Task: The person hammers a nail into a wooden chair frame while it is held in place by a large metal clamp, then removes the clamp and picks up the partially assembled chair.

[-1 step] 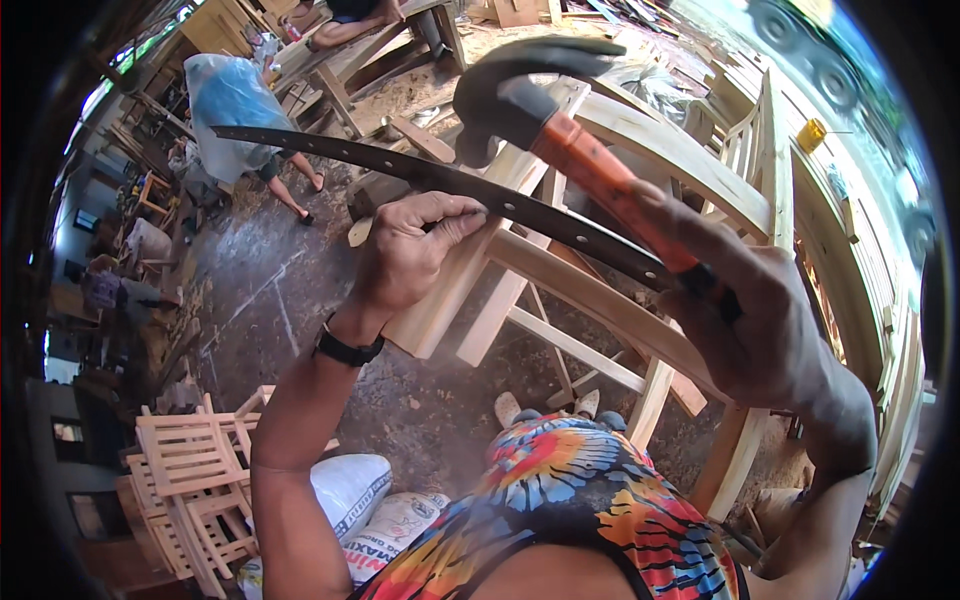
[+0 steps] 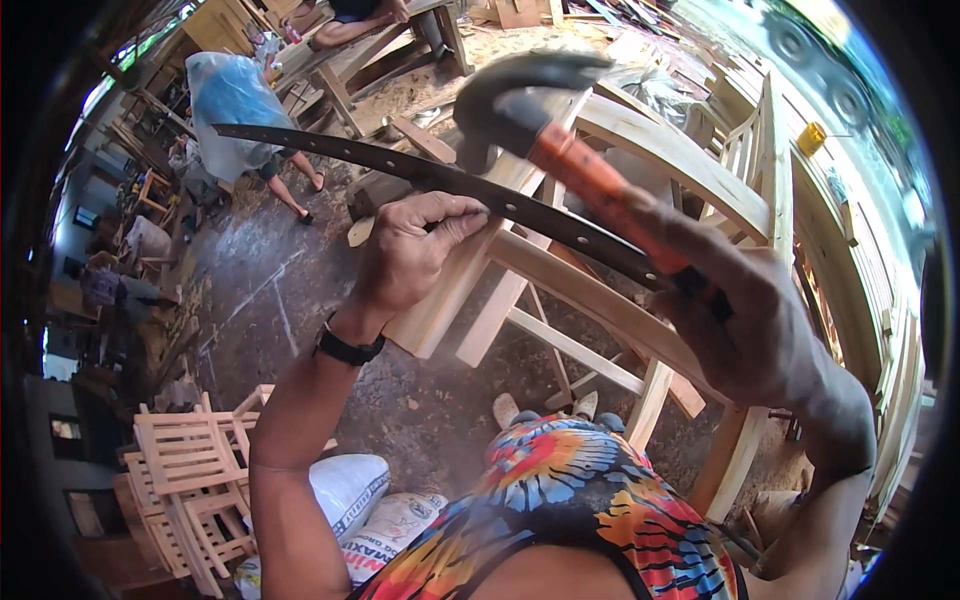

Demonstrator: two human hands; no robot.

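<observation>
Hands with claw hammer and perforated strip. The right hand (image 2: 750, 310) is wrapped around the orange-handled claw hammer (image 2: 560, 155), its head raised above the dark perforated strip (image 2: 445, 180), which crosses over the light wooden frame (image 2: 600, 300). The left hand (image 2: 410, 240) has its fingers curled, thumb and forefinger meeting at the strip's near edge (whether they pinch something small cannot be told). The hammer is probably rigid and head-heavy, best held low on the handle; the strip, likely thin metal, should be light and stiff, with edges slippery if oily, and is best steadied beside a hole. Counted: one hammer, one strip, at least two printed sacks (image 2: 350, 490), one yellow container (image 2: 811, 137), and two other people (image 2: 235, 105) in the background.
</observation>
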